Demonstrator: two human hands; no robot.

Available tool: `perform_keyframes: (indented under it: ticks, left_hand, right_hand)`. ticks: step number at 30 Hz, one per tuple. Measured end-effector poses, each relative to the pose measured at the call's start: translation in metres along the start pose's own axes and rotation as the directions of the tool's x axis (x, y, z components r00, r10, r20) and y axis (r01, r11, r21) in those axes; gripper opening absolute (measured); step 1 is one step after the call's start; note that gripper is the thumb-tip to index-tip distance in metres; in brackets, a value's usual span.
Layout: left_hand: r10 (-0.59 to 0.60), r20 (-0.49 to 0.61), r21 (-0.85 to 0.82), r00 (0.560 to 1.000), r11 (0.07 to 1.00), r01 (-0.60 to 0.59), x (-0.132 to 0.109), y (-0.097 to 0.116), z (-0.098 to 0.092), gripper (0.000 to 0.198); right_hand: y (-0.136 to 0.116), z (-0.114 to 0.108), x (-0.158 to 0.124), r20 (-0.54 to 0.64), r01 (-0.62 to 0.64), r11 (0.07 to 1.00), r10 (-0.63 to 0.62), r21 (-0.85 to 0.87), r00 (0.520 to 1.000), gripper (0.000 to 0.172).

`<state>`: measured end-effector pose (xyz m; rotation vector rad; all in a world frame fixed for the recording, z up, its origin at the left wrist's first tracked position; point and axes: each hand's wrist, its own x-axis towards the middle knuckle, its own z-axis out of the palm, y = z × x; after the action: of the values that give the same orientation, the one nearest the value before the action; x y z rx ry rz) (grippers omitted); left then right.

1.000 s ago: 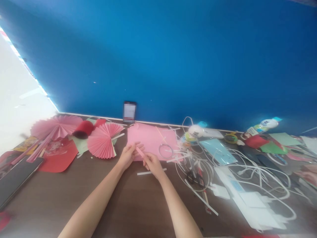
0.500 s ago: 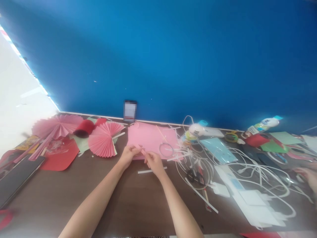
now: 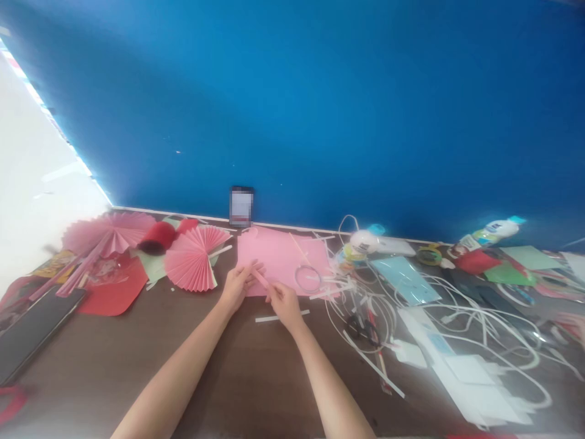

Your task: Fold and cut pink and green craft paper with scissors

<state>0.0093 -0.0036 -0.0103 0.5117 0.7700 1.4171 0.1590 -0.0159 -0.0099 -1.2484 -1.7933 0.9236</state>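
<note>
One brown worktop [image 3: 219, 390], pushed up to a blue wall [image 3: 292, 110]. Pink sheet [image 3: 283, 247] lies flat ahead of the hands; pleated pink fan [image 3: 189, 259] to its left, white cables [image 3: 484, 332] to the right. Scissors [image 3: 365, 329] blades hard to make out in the clutter. Red loop [image 3: 17, 402] cut off lower left; another person's hand [image 3: 574, 323] cut off and blurred, right edge. Pink strip [image 3: 261, 280] is between both hands: right hand [image 3: 284, 303] grip pinches its near end, left hand [image 3: 236, 288] fingers by the far end, can't tell if closed on it.
</note>
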Motion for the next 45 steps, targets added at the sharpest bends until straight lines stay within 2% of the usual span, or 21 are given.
perform_keyframes:
  ticks: [3,5,8,12,18,23,25,29,33,35,38,42,45]
  left_hand:
    - [0.090,-0.103,0.028,0.991,0.996,-0.087,0.004,0.003,-0.002,0.038]
    - [0.124,-0.127,0.061,0.984,0.991,-0.117,0.006,0.002,-0.005,0.037]
    - [0.131,-0.093,0.069,0.987,0.990,-0.125,0.009,0.000,-0.009,0.037]
    - [0.094,-0.037,-0.009,0.995,0.996,-0.094,0.009,0.001,-0.008,0.037]
    - [0.013,0.011,-0.036,1.000,0.999,-0.013,0.009,0.010,-0.010,0.029]
    - [-0.091,-0.005,-0.065,0.996,0.994,0.091,0.014,0.016,-0.016,0.024]
    - [-0.105,-0.013,-0.082,0.994,0.991,0.103,0.015,0.017,-0.017,0.025]
    - [-0.130,-0.006,-0.156,0.991,0.979,0.128,0.015,0.020,-0.016,0.033]
    - [-0.091,0.048,-0.172,0.995,0.980,0.098,0.011,0.019,-0.014,0.042]
    - [-0.070,0.052,-0.092,0.996,0.993,0.075,0.009,0.015,-0.012,0.037]
    - [-0.077,0.018,-0.005,0.997,0.997,0.077,0.009,0.009,-0.010,0.025]
    - [-0.115,-0.028,-0.018,0.993,0.993,0.115,0.011,0.008,-0.011,0.019]
    - [-0.097,-0.038,-0.063,0.995,0.993,0.095,0.010,0.009,-0.009,0.023]
  right_hand:
    - [0.004,0.003,-0.001,-0.030,0.030,0.999,-0.031,-0.028,0.999,0.033]
    - [0.004,0.004,-0.002,-0.032,0.041,0.998,-0.043,-0.043,0.999,0.032]
    - [0.003,0.003,-0.002,-0.040,0.037,0.998,-0.039,-0.047,0.998,0.031]
    - [0.000,0.002,-0.001,-0.020,-0.024,0.998,0.026,0.050,0.999,0.031]
    - [-0.001,-0.001,0.001,0.165,-0.235,0.922,0.191,0.309,0.968,0.039]
    - [-0.004,-0.013,0.002,0.330,-0.319,0.834,0.176,0.451,0.927,0.037]
    - [-0.003,-0.016,0.002,0.297,-0.339,0.819,0.217,0.463,0.930,0.036]
    - [0.001,-0.020,0.004,0.110,-0.346,0.813,0.335,0.468,0.936,0.037]
    - [0.004,-0.022,0.005,0.018,-0.322,0.827,0.354,0.460,0.935,0.037]
    - [0.004,-0.022,0.004,0.015,-0.304,0.842,0.333,0.445,0.943,0.037]
    - [0.002,-0.023,0.004,0.097,-0.291,0.835,0.279,0.468,0.955,0.036]
    - [0.001,-0.025,0.004,0.189,-0.280,0.789,0.210,0.547,0.959,0.032]
    - [0.000,-0.025,0.003,0.136,-0.213,0.838,0.166,0.503,0.977,0.032]
